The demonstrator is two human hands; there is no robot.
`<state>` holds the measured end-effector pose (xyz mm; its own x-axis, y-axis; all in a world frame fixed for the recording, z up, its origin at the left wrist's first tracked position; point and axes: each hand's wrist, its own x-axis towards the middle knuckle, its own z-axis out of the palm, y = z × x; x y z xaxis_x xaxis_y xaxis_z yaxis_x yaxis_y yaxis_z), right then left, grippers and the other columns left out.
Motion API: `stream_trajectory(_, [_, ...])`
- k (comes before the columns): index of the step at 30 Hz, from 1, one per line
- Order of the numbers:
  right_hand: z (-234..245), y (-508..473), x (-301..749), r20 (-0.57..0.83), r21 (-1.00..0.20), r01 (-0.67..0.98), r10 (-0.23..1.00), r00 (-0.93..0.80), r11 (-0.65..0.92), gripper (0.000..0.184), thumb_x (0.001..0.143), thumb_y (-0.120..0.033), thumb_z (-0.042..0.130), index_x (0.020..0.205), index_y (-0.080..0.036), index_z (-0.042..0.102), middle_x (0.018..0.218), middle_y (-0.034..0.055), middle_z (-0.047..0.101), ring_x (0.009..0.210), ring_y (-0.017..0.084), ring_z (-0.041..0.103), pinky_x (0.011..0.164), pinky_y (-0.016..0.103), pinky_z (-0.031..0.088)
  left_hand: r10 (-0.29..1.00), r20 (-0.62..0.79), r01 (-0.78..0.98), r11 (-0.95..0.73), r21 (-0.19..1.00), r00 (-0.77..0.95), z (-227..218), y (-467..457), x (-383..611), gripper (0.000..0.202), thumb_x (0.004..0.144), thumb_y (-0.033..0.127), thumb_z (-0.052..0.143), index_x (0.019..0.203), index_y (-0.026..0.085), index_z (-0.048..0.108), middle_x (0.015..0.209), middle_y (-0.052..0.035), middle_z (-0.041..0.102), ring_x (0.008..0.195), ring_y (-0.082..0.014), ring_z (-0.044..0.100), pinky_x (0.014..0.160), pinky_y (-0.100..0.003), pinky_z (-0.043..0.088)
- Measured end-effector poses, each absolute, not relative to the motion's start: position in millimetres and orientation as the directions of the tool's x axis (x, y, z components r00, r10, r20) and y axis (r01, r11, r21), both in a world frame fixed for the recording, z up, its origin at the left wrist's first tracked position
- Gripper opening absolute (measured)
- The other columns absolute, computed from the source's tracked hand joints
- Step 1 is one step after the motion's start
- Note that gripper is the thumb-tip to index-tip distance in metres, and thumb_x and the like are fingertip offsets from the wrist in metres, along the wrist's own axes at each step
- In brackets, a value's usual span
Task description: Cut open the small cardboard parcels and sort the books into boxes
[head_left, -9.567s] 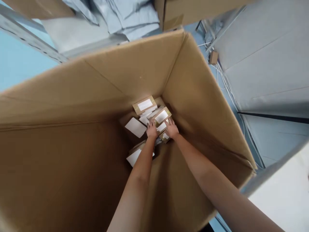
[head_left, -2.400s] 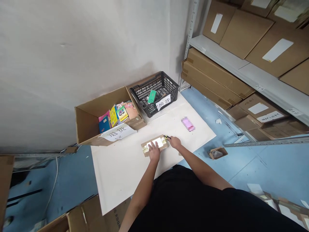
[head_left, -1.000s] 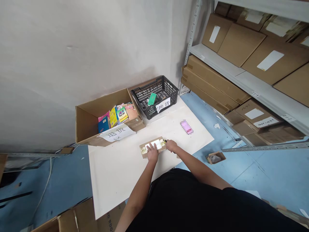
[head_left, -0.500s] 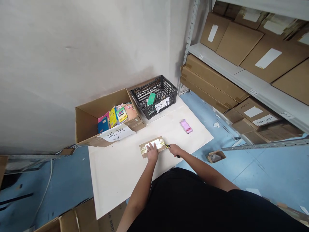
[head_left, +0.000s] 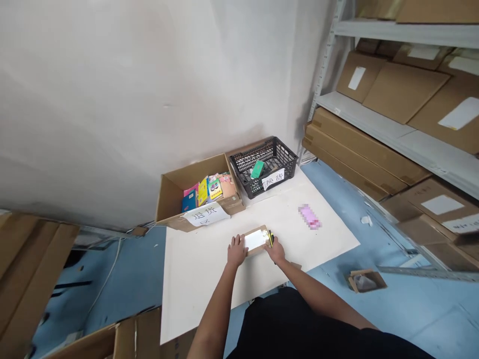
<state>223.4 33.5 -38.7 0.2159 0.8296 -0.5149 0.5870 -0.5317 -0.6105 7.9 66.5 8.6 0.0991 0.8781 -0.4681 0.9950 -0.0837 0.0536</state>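
A small brown parcel (head_left: 256, 239) with a white label lies on a white board (head_left: 209, 269) on the floor. My left hand (head_left: 237, 251) rests flat on the parcel's left end, fingers spread. My right hand (head_left: 276, 251) is closed around a yellow and black cutter (head_left: 270, 238), whose tip is at the parcel's right end.
Behind the board stand an open carton (head_left: 175, 192) with colourful booklets and a paper sign, and a black basket (head_left: 264, 167) holding a green item. A pink object (head_left: 309, 216) lies to the right. Shelves with cartons (head_left: 396, 89) fill the right side; more cardboard (head_left: 26, 269) is at left.
The parcel has been turned so its label end faces more toward me. My right hand moved from beside the parcel back to its right end with the cutter. The view shifted leftward.
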Motion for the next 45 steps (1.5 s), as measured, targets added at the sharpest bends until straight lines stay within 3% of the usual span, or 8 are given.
stream_trajectory(5, [-44, 83, 196, -0.543, -0.568, 0.621, 0.813, 0.21, -0.54, 0.044, 0.091, -0.048, 0.075, 0.121, -0.024, 0.054, 0.107, 0.0076, 0.076, 0.101, 0.027, 0.074, 0.072, 0.028, 0.048, 0.888, -0.448, 0.995, 0.103, -0.013, -0.098, 4, 15, -3, 0.063, 0.101, 0.027, 0.044, 0.162, 0.014, 0.036, 0.15, -0.0235, 0.051, 0.134, -0.0345, 0.053, 0.101, -0.043, 0.051])
stream_trajectory(10, [-32, 129, 144, -0.516, -0.611, 0.644, 0.849, 0.115, -0.46, 0.042, 0.087, -0.042, 0.08, 0.118, -0.022, 0.059, 0.107, 0.0095, 0.076, 0.1, 0.027, 0.073, 0.076, 0.029, 0.049, 0.793, -0.603, 0.982, 0.031, 0.186, 0.089, 6, -25, -23, 0.053, 0.096, 0.014, 0.044, 0.148, 0.02, 0.053, 0.134, -0.0144, 0.063, 0.118, -0.0244, 0.065, 0.097, -0.034, 0.052])
stream_trajectory(14, [-24, 131, 144, -0.412, -0.687, 0.643, 0.91, 0.04, -0.339, 0.036, 0.091, -0.043, 0.072, 0.118, -0.023, 0.058, 0.102, 0.0059, 0.076, 0.097, 0.024, 0.073, 0.077, 0.026, 0.048, 0.862, -0.494, 0.985, -0.033, 0.172, 0.115, 13, -21, -35, 0.064, 0.089, 0.007, 0.049, 0.15, 0.026, 0.052, 0.153, -0.0112, 0.055, 0.136, -0.0259, 0.056, 0.1, -0.035, 0.053])
stream_trajectory(21, [-57, 30, 205, -0.466, -0.614, 0.674, 0.878, 0.11, -0.411, 0.046, 0.088, -0.059, 0.07, 0.115, -0.024, 0.058, 0.104, 0.0081, 0.076, 0.099, 0.028, 0.075, 0.078, 0.03, 0.051, 0.733, -0.498, 0.881, -0.442, 0.17, 0.464, -5, 34, -25, 0.112, 0.076, 0.016, 0.076, 0.17, 0.032, 0.019, 0.181, -0.0072, 0.003, 0.166, -0.0356, 0.0, 0.129, -0.055, 0.023])
stream_trajectory(28, [-60, 23, 171, -0.49, -0.523, 0.739, 0.859, 0.148, -0.426, 0.058, 0.076, -0.05, 0.086, 0.117, -0.025, 0.053, 0.109, 0.0087, 0.076, 0.103, 0.029, 0.075, 0.078, 0.03, 0.051, 0.833, -0.527, 0.986, -0.132, 0.105, 0.168, -27, 16, -30, 0.097, 0.087, 0.028, 0.068, 0.171, 0.035, 0.019, 0.18, -0.0063, 0.007, 0.163, -0.0394, 0.014, 0.122, -0.06, 0.033])
stream_trajectory(33, [-25, 78, 114, -0.471, -0.461, 0.788, 0.865, 0.172, -0.408, 0.051, 0.091, -0.053, 0.073, 0.125, -0.024, 0.05, 0.112, 0.0125, 0.076, 0.106, 0.028, 0.075, 0.078, 0.03, 0.051, 0.829, -0.556, 0.993, 0.104, 0.059, -0.054, -11, 5, -52, 0.073, 0.09, 0.027, 0.063, 0.161, 0.023, 0.048, 0.166, -0.0233, 0.042, 0.143, -0.0446, 0.049, 0.113, -0.064, 0.04])
stream_trajectory(39, [-4, 77, 105, -0.435, -0.625, 0.661, 0.889, 0.147, -0.415, 0.034, 0.111, -0.049, 0.031, 0.118, -0.024, 0.053, 0.09, 0.0033, 0.073, 0.076, 0.02, 0.074, 0.067, 0.026, 0.052, 0.892, -0.447, 0.976, 0.036, 0.216, 0.066, -16, -17, -70, 0.072, 0.095, 0.022, 0.052, 0.165, 0.022, 0.037, 0.175, -0.0152, 0.029, 0.163, -0.0355, 0.021, 0.125, -0.054, 0.032])
stream_trajectory(45, [5, 57, 147, -0.55, -0.613, 0.697, 0.834, -0.04, -0.371, 0.034, 0.109, -0.05, 0.044, 0.097, -0.022, 0.059, 0.065, -0.0043, 0.06, 0.042, 0.013, 0.056, 0.052, 0.023, 0.044, 0.914, -0.393, 0.963, 0.008, 0.27, 0.102, -37, -33, -74, 0.075, 0.099, 0.02, 0.045, 0.17, 0.031, 0.025, 0.177, -0.0058, 0.026, 0.164, -0.0295, 0.018, 0.127, -0.053, 0.032])
